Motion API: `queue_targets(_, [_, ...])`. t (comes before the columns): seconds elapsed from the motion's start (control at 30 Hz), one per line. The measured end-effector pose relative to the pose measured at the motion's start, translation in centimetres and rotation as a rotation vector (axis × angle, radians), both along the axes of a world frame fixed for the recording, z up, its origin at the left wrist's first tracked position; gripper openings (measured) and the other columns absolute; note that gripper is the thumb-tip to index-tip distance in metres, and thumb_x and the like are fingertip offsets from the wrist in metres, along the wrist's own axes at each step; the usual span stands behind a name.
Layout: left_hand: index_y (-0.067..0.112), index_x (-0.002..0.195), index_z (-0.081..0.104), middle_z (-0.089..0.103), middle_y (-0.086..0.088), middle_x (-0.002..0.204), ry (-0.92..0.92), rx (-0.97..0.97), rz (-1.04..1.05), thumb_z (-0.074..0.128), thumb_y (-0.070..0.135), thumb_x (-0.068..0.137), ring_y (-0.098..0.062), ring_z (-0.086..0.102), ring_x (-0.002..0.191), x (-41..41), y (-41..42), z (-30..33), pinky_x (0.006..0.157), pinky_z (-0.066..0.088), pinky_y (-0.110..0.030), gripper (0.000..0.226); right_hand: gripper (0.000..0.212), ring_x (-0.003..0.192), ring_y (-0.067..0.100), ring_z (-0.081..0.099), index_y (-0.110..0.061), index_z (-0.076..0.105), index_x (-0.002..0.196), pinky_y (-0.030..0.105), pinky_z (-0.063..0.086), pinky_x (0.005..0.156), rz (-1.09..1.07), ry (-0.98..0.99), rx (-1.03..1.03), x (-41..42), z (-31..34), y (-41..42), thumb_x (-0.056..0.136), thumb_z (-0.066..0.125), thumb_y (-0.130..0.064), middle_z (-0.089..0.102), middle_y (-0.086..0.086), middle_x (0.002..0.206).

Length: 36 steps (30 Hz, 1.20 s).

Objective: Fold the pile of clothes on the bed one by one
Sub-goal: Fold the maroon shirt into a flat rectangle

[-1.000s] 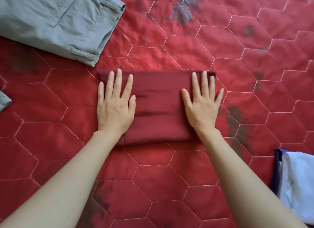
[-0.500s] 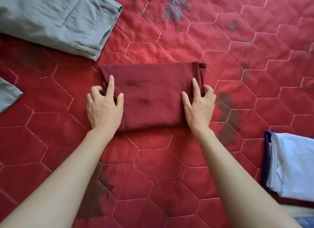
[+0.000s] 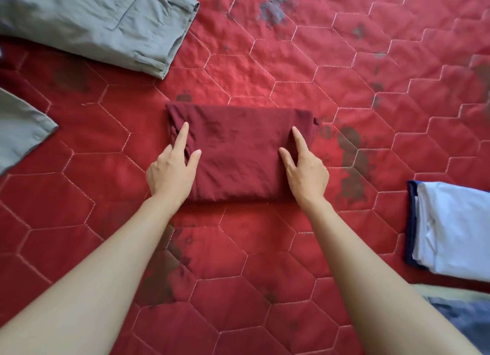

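A dark red garment (image 3: pixel 238 153), folded into a neat rectangle, lies in the middle of the red quilted bedspread (image 3: pixel 265 63). My left hand (image 3: pixel 172 169) grips its left edge: index finger and thumb lie on top, the other fingers are tucked out of sight under the side. My right hand (image 3: pixel 305 169) holds the right edge the same way, with index finger and thumb on the cloth. The garment rests flat on the bed.
Grey trousers (image 3: pixel 92 20) lie spread at the top left, and another grey piece (image 3: pixel 18 132) reaches in from the left edge. A folded white garment with a navy border (image 3: pixel 456 227) sits at the right, with blue fabric (image 3: pixel 461 315) below it.
Both hands, pressed flat on top of the garment a second ago, have slid outward to its side edges and curled their fingers under them.
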State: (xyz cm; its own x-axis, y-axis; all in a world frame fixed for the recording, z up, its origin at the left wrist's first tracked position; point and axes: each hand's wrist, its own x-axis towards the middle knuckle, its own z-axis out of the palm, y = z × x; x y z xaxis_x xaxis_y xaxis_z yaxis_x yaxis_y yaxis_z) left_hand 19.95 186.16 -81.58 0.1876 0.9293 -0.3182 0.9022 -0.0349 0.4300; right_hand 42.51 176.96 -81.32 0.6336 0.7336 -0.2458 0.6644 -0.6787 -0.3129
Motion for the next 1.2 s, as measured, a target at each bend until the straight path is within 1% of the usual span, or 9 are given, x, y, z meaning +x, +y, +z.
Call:
queue_targets(0.13, [0.039, 0.151, 0.019, 0.056, -0.013, 0.103, 0.067, 0.014, -0.028, 0.045, 0.044, 0.097, -0.043, 0.06, 0.089, -2.4, -4.9, 0.7, 0.077, 0.045, -0.048, 0.059, 0.053, 0.084, 0.03, 0.065, -0.043, 0.031, 0.147, 0.035, 0.041, 0.066, -0.069, 0.032, 0.03, -3.3, -0.1, -5.8, 0.096, 0.047, -0.05, 0.068, 0.007, 0.089])
queue_targets(0.27, [0.034, 0.151, 0.024, 0.052, -0.016, 0.097, 0.089, 0.015, -0.076, 0.044, 0.043, 0.098, -0.045, 0.059, 0.079, -4.5, -9.9, 0.9, 0.071, 0.045, -0.053, 0.057, 0.054, 0.086, 0.031, 0.063, -0.038, 0.032, 0.148, 0.04, 0.046, 0.069, -0.11, 0.051, 0.048, -6.1, -0.2, -11.7, 0.097, 0.048, -0.047, 0.065, 0.008, 0.093])
queue_targets(0.37, [0.027, 0.151, 0.029, 0.051, -0.021, 0.095, 0.053, 0.017, -0.101, 0.047, 0.037, 0.099, -0.047, 0.057, 0.079, -5.4, -12.1, 0.6, 0.071, 0.044, -0.055, 0.055, 0.055, 0.089, 0.034, 0.061, -0.031, 0.033, 0.149, 0.041, 0.045, 0.074, -0.108, 0.084, 0.08, -7.1, -0.2, -14.3, 0.098, 0.051, -0.041, 0.064, 0.013, 0.097])
queue_targets(0.5, [0.021, 0.15, 0.032, 0.049, -0.024, 0.092, -0.026, 0.032, -0.115, 0.048, 0.032, 0.1, -0.047, 0.054, 0.079, -5.3, -12.8, 0.8, 0.072, 0.044, -0.054, 0.054, 0.054, 0.086, 0.034, 0.059, -0.027, 0.036, 0.148, 0.039, 0.043, 0.075, -0.106, 0.106, 0.108, -7.3, 0.3, -15.5, 0.097, 0.053, -0.036, 0.06, 0.014, 0.092])
queue_targets(0.67, [0.019, 0.149, 0.035, 0.04, -0.013, 0.086, -0.067, 0.053, -0.159, 0.05, 0.029, 0.099, -0.046, 0.053, 0.08, -3.4, -12.4, 3.4, 0.074, 0.043, -0.05, 0.053, 0.054, 0.085, 0.034, 0.059, -0.024, 0.037, 0.147, 0.038, 0.042, 0.072, -0.092, 0.09, 0.112, -5.6, 2.6, -16.1, 0.097, 0.054, -0.035, 0.054, 0.01, 0.087])
queue_targets(0.8, [0.016, 0.147, 0.038, 0.041, -0.012, 0.085, -0.116, 0.12, -0.215, 0.052, 0.027, 0.098, -0.046, 0.054, 0.079, 0.2, -11.9, 6.6, 0.072, 0.044, -0.051, 0.052, 0.054, 0.086, 0.035, 0.06, -0.023, 0.04, 0.146, 0.038, 0.044, 0.07, -0.094, 0.069, 0.176, -2.3, 5.4, -16.7, 0.096, 0.056, -0.035, 0.059, 0.014, 0.091])
queue_targets(0.9, [0.015, 0.146, 0.039, 0.051, -0.022, 0.089, -0.159, 0.167, -0.252, 0.053, 0.026, 0.098, -0.047, 0.056, 0.08, 4.4, -11.8, 9.2, 0.072, 0.045, -0.051, 0.051, 0.054, 0.09, 0.035, 0.06, -0.023, 0.041, 0.146, 0.039, 0.045, 0.073, -0.114, 0.055, 0.229, 1.7, 7.8, -17.4, 0.096, 0.056, -0.035, 0.061, 0.015, 0.094])
queue_targets(1.07, [0.016, 0.145, 0.041, 0.054, -0.023, 0.09, -0.267, 0.254, -0.298, 0.055, 0.025, 0.097, -0.046, 0.057, 0.077, 14.9, -13.4, 13.3, 0.071, 0.047, -0.049, 0.051, 0.054, 0.098, 0.035, 0.06, -0.025, 0.04, 0.146, 0.04, 0.045, 0.082, -0.172, 0.003, 0.301, 11.7, 11.9, -19.8, 0.096, 0.056, -0.035, 0.064, 0.019, 0.106])
queue_targets(1.2, [0.02, 0.146, 0.04, 0.05, -0.016, 0.087, -0.323, 0.288, -0.298, 0.054, 0.027, 0.098, -0.044, 0.057, 0.076, 24.5, -17.3, 15.0, 0.069, 0.045, -0.046, 0.051, 0.053, 0.094, 0.036, 0.061, -0.024, 0.04, 0.146, 0.039, 0.044, 0.079, -0.18, -0.064, 0.332, 21.3, 14.1, -24.0, 0.096, 0.055, -0.035, 0.065, 0.018, 0.101])
